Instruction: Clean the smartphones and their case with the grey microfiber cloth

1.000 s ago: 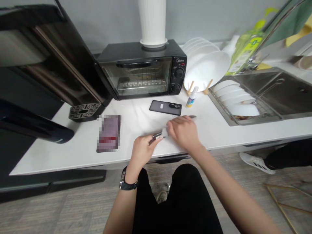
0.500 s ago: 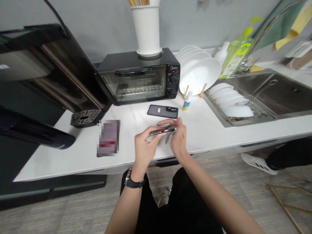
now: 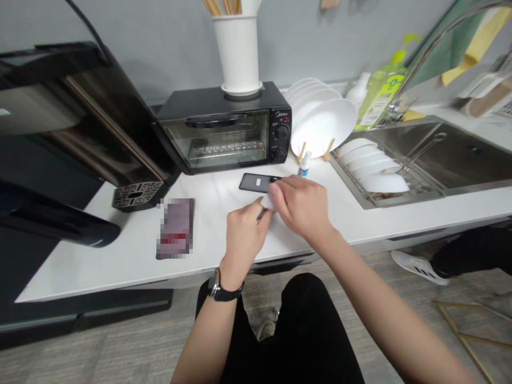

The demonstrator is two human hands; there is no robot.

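My left hand [image 3: 246, 229], with a black-strapped watch at the wrist, is closed around a phone [image 3: 261, 214], of which only a dark sliver shows. My right hand [image 3: 304, 205] pinches a pale cloth [image 3: 267, 201] against the far end of that phone. Its fingers are bent and slightly blurred. Just behind the hands lies a dark phone-shaped case [image 3: 251, 182] with a white label; whether a phone is inside I cannot tell. A small white-capped spray bottle [image 3: 304, 164] stands beyond my right hand, partly hidden by it.
A pixelated phone-like object [image 3: 176, 229] lies at left on the white counter [image 3: 132, 256]. Behind stand a black toaster oven [image 3: 228, 136] and racked white plates [image 3: 326, 125]. At right is a sink [image 3: 460, 154] with bowls [image 3: 384, 176]. A person's shoe [image 3: 420, 265] shows on the floor.
My right hand has turned over and risen above the phone, bringing the cloth onto its end. The phone has tilted and is now mostly covered by my hands. The view has shifted slightly.
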